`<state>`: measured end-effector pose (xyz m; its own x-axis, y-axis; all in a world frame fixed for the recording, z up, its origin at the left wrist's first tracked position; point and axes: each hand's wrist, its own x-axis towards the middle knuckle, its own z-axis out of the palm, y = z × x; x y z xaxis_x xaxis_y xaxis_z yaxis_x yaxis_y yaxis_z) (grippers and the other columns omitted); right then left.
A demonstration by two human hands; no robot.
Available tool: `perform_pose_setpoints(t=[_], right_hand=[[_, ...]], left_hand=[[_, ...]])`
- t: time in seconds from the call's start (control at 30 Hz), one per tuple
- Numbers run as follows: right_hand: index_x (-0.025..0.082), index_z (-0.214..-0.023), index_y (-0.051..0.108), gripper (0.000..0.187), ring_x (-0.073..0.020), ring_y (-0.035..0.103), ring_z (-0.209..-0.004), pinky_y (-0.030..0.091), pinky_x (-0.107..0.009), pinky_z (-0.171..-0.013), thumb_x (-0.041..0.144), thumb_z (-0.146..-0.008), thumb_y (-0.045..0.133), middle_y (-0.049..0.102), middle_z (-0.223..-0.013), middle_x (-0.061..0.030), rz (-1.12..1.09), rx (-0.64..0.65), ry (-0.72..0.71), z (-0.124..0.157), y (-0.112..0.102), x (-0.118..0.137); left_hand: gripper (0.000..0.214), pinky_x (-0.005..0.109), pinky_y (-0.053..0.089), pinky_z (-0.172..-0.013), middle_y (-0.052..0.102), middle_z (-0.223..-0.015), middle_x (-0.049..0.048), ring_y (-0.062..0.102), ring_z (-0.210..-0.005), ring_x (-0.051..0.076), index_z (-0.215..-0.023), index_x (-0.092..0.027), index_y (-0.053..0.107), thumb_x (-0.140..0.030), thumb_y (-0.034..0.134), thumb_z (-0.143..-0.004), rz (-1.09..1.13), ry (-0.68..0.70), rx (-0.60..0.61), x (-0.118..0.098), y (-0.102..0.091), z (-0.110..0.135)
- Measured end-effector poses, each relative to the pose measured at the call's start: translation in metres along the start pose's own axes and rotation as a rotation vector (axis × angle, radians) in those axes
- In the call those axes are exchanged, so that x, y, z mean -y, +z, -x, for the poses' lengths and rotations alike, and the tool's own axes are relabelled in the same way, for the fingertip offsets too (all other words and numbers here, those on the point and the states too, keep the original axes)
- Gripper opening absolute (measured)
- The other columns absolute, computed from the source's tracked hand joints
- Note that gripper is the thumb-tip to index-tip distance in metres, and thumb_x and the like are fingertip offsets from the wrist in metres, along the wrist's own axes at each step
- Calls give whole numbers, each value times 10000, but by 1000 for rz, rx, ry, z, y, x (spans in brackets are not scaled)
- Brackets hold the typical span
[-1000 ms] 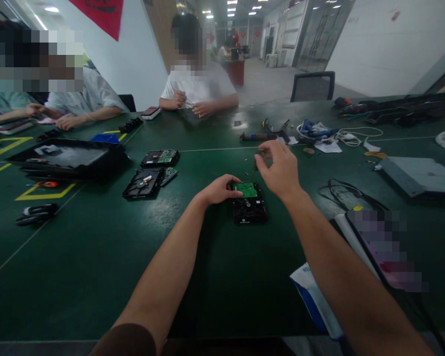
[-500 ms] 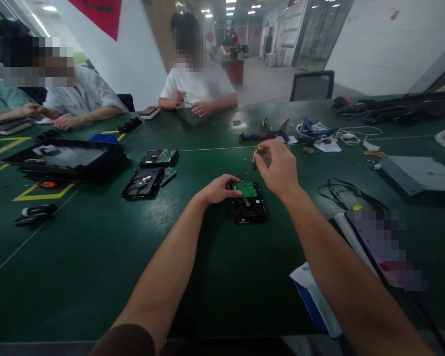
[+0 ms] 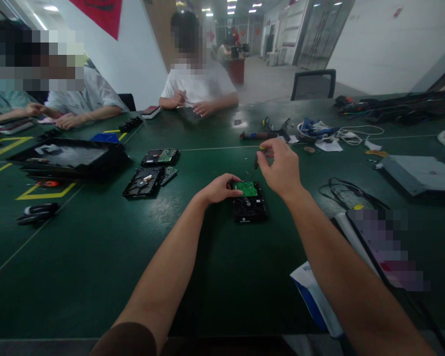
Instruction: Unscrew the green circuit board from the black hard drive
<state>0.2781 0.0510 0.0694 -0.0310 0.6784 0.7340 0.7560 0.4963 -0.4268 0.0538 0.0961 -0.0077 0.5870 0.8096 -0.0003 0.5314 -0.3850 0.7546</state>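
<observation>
1. Head view, centre: a black hard drive [image 3: 249, 210] lies flat on the green table [image 3: 193, 306], between the two forearms, with a green circuit board [image 3: 246, 188] across its far half.
2. Left hand [image 3: 220, 189]: partly closed, gripping the drive at its far left corner. The thumb lies over the board's left edge, while the fingers bend around beyond it, their tips partly hidden.
3. Right hand [image 3: 280, 160]: closed in a pinch, thumb and fingertips gripping a thin screwdriver [image 3: 255, 162] that stands nearly upright, its yellow end showing above the fingers. The shaft points down towards the drive's far edge; whether the tip touches it cannot be told.
4. Left of the hands: a second drive [image 3: 160, 156] lies beyond a third drive [image 3: 143, 182], with a loose board [image 3: 169, 175] just beside the latter.
5. Across the table: a co-worker in a white shirt [image 3: 203, 89] sits with both hands raised near the table edge.
</observation>
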Motion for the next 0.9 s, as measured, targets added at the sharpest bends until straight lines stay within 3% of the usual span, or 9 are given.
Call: perform_pose_setpoints(t=[0.53,0.7,0.9], right_hand=[[245,-1098,663,203,-270,639,-1054,547,-460,-914,214,-960,518,657,-1111,-98,2,6,-49,1,-2,4],[229,-1132,630,208,-250,667,-972,555,-442,-877,207,-948,537,693,-1113,-90,-14,14,-25,1,0,0],[229,-1041,641,114,-245,640,-935,538,-424,-859,254,-941,591,659,-1040,-83,55,2,-64,1,-3,6]], left_hand=[[574,331,477,-739,629,-1061,71,589,-835,192,-1292,-176,628,-430,787,-802,8,-5,-2,-2,0,1],[580,324,477,-743,628,-1049,67,591,-848,193,-1299,-173,625,-420,789,-801,12,-5,-2,-2,0,1],[599,324,477,-747,621,-1038,58,589,-850,194,-1304,-181,627,-445,791,-791,-15,-5,-7,0,0,1]])
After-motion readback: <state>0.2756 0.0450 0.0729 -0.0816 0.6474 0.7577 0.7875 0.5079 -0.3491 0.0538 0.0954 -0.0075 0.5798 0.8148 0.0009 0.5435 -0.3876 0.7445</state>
